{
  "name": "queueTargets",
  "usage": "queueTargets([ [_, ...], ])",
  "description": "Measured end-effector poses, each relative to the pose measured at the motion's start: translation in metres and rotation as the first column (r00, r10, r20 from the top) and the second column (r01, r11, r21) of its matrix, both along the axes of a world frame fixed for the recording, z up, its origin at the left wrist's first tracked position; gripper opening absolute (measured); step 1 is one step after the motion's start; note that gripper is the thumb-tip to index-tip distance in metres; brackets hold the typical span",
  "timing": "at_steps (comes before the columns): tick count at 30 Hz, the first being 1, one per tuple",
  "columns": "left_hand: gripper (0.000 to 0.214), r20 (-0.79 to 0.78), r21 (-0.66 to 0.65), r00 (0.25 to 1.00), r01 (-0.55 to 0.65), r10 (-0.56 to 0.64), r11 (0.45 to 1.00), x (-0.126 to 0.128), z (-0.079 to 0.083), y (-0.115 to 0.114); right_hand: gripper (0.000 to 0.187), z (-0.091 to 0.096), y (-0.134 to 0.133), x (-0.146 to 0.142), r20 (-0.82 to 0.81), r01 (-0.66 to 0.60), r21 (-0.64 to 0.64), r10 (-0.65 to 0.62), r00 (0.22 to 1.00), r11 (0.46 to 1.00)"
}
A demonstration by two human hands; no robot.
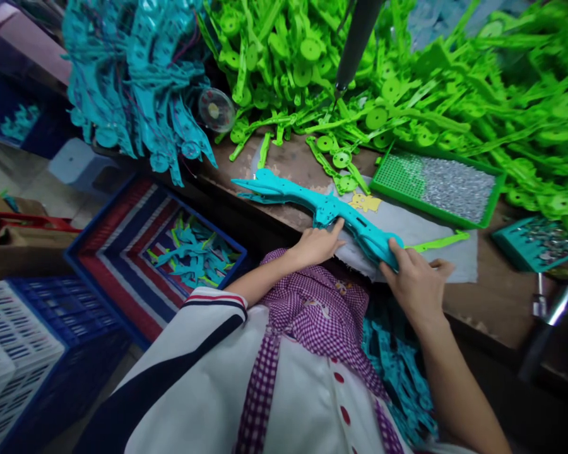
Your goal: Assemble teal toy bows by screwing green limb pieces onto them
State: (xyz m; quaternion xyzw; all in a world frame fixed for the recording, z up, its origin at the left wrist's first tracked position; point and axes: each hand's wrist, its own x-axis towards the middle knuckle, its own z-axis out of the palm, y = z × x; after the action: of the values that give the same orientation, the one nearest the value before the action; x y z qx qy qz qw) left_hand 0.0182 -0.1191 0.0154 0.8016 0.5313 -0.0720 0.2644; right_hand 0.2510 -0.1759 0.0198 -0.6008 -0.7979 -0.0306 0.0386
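A long turquoise plastic part (329, 208), shaped like a toy bow body, lies across the bench's front edge on a grey-white cloth (454, 261). My left hand (318, 244) holds its near side at the middle, with the index finger laid on the part and the other fingers curled. At the right end, my right hand (419, 274) grips it between thumb and fingers. A bright green strip (438, 241) sticks out beyond that end; whether it is joined to the part cannot be seen.
Green plastic parts (307, 50) are heaped at the back, turquoise ones (156, 82) at left. A dark screwdriver (355, 47) hangs above. To the right stand a green tray (495, 202) of small metal pieces and a teal box (515, 249). A striped-lined crate (118, 277) sits lower left.
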Motion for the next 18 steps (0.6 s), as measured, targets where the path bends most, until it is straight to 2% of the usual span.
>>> queueTargets([
  [6, 0.068, 0.025, -0.021, 1.000, 0.018, -0.017, 1.000, -0.006, 0.001, 0.004, 0.043, -0.003, 0.006, 0.007, -0.031, 0.014, -0.062, -0.016, 0.999, 0.998],
  [12, 0.069, -0.002, -0.004, 1.000, -0.003, 0.003, 1.000, 0.003, -0.004, 0.004, 0.047, 0.001, 0.008, 0.010, -0.064, 0.034, -0.164, -0.045, 0.997, 0.986],
  [18, 0.069, -0.011, 0.015, 1.000, -0.001, 0.001, 1.000, 0.006, -0.007, 0.002, 0.053, 0.004, 0.015, 0.023, -0.225, 0.026, -0.275, -0.090, 0.970, 0.961],
])
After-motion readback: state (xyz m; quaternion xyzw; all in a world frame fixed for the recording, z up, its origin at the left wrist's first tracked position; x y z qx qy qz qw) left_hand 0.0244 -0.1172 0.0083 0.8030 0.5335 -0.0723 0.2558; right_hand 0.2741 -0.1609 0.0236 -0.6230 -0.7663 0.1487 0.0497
